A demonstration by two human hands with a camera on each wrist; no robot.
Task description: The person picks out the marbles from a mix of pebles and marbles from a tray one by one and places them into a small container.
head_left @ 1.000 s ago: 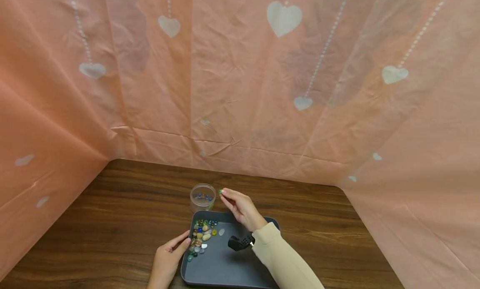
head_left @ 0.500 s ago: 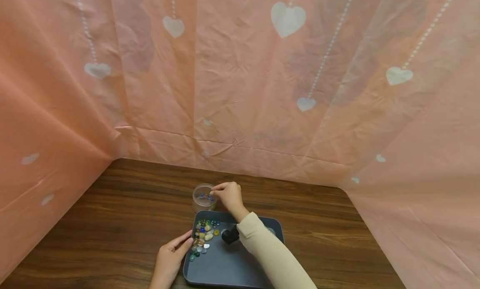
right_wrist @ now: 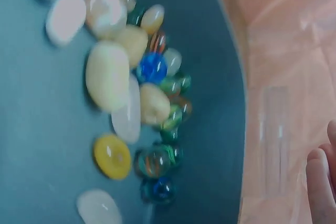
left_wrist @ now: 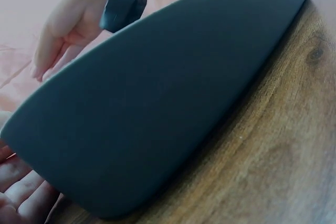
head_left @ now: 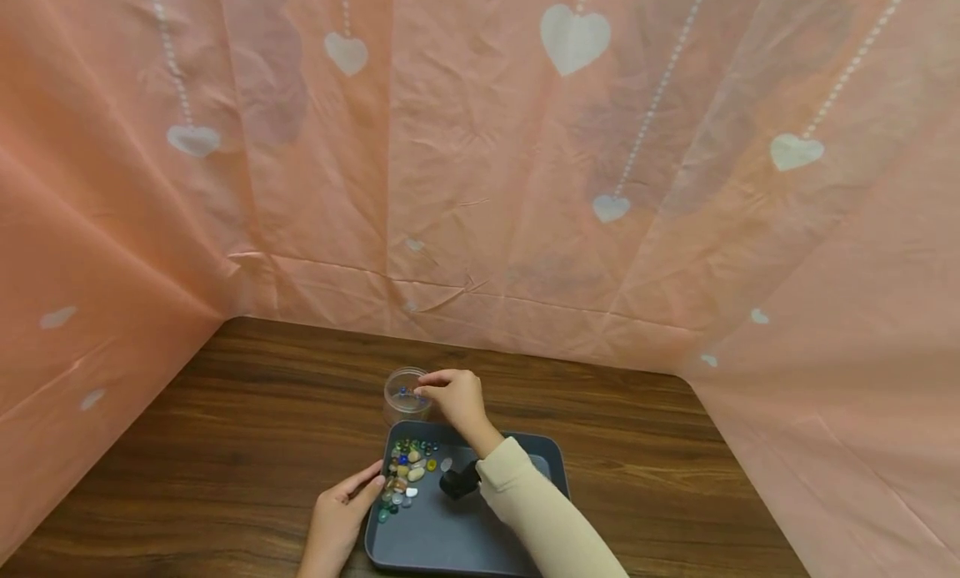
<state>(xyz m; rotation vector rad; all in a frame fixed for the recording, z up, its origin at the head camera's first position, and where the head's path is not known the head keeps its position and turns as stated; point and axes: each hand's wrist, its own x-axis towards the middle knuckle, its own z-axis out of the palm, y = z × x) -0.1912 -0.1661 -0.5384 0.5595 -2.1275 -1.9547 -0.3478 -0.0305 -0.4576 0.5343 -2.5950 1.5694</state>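
My left hand (head_left: pixel 341 511) grips the left wall of a dark grey tray (head_left: pixel 450 538), thumb at the rim and fingers outside. In the left wrist view, its fingers (left_wrist: pixel 26 192) lie against the tray's outer wall (left_wrist: pixel 152 93). My right hand (head_left: pixel 461 401) is over the right side of a clear round jar (head_left: pixel 396 408), thumb and forefinger slightly apart at the rim, with no marble visible between them. A few blue marbles (head_left: pixel 403 391) show inside the jar. In the right wrist view, the right fingertips (right_wrist: pixel 317 174) appear beside the jar (right_wrist: pixel 274 145).
Along the tray's left side lie glass marbles (right_wrist: pixel 152 67), pale pebbles (right_wrist: pixel 107 76) and a yellow disc-shaped bead (right_wrist: pixel 112 156). A black wrist camera (head_left: pixel 459 480) hangs under the right forearm, over the tray. Pink cloth (head_left: pixel 480 186) walls in the wooden table (head_left: pixel 645 469).
My right hand has moved left from beside the jar to over its rim. The green marble it pinched has gone from its fingertips, which have parted slightly. The left hand keeps its grip.
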